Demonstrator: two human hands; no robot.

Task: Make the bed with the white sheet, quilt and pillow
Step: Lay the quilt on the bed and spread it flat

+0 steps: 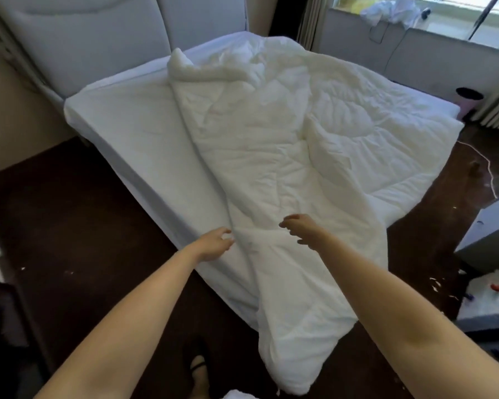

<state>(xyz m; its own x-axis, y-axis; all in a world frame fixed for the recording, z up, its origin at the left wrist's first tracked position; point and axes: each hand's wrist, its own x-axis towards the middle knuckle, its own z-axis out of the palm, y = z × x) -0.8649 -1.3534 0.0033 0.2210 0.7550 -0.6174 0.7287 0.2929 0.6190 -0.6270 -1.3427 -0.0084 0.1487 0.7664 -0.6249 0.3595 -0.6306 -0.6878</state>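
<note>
At the bed's foot corner, my left hand (213, 245) and right hand (301, 229) hover with loose spread fingers over the quilt (271, 156) — bunched diagonally on the sheet (133, 139) — better to grip its edge wide apart and pull evenly.

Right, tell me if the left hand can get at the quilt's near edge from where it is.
Probably yes. The left hand hovers open right beside the quilt where its edge crosses the bed's corner, and nothing lies between fingers and fabric.
</note>
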